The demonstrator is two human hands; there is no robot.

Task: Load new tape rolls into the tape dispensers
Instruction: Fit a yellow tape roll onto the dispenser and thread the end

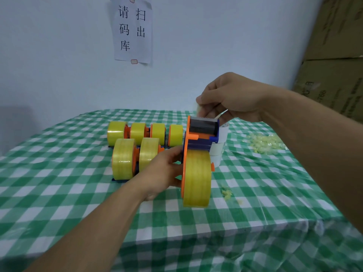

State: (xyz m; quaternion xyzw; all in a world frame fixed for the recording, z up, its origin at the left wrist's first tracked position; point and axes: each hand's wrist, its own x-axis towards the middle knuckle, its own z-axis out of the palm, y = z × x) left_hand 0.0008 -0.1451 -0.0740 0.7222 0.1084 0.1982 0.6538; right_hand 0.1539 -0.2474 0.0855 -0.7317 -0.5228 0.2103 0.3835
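Note:
An orange and blue tape dispenser stands on end on the table, with a yellow tape roll seated in it. My left hand grips the dispenser's orange side plate from the left. Above the serrated blade, my right hand pinches the free end of the tape. Behind and to the left, several more dispensers with yellow rolls stand in two rows.
A green and white checked cloth covers the table. White empty tape cores are stacked behind the held dispenser. A heap of crumpled yellow tape scraps lies at right, smaller bits nearer. Cardboard boxes lean at far right.

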